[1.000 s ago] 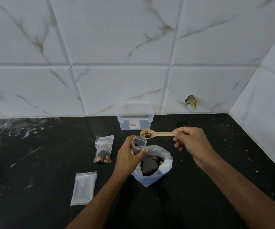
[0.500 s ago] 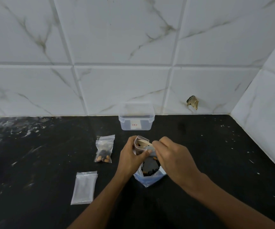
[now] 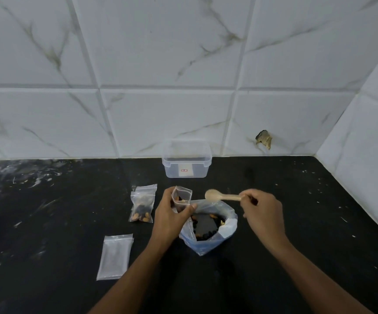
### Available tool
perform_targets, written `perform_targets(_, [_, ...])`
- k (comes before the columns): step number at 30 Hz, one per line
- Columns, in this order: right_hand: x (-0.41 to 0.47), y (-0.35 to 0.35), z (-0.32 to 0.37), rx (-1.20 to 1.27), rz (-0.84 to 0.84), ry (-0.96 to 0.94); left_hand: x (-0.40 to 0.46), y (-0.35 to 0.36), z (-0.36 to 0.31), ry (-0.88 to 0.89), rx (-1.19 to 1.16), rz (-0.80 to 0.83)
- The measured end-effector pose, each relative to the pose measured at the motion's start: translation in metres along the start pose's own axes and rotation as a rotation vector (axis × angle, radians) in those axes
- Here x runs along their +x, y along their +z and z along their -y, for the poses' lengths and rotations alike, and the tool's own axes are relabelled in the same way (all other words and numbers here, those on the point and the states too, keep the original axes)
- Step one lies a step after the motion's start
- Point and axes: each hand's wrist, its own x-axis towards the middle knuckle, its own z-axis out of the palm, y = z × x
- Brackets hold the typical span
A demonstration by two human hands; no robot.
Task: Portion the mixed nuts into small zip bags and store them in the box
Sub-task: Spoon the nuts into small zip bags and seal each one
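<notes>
My left hand (image 3: 171, 217) grips a small clear zip bag (image 3: 182, 197) held upright with its mouth open; a few nuts show inside. My right hand (image 3: 261, 215) pinches the handle of a wooden spoon (image 3: 219, 196), whose bowl looks empty and hovers just right of the small bag. Under both sits a large open plastic bag of mixed nuts (image 3: 209, 227) on the black counter. A filled zip bag (image 3: 143, 203) lies to the left. The clear plastic box (image 3: 187, 163) stands open by the wall.
A flat empty zip bag (image 3: 115, 256) lies at the front left on the black counter (image 3: 319, 223). White marble tile walls close the back and right side. A chipped hole (image 3: 264, 139) marks the back wall.
The loaded spoon went into the small bag's mouth, dropped its nuts, and has come back out to the right, now empty. My left hand has kept hold of the small bag.
</notes>
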Motion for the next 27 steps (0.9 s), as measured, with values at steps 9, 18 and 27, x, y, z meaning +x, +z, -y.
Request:
perform_targets(9, [-0.035, 0.057, -0.045, -0.169, 0.162, 0.157, -0.005, 0.003, -0.003, 0.01, -0.015, -0.002])
perform_targets(18, [-0.037, 0.048, -0.029, -0.348, 0.099, -0.081, -0.007, 0.011, -0.008, 0.055, -0.01, -0.018])
perform_targets(27, [-0.024, 0.054, 0.018, 0.024, 0.125, -0.184, -0.008, 0.021, -0.024, 0.08, -0.012, -0.053])
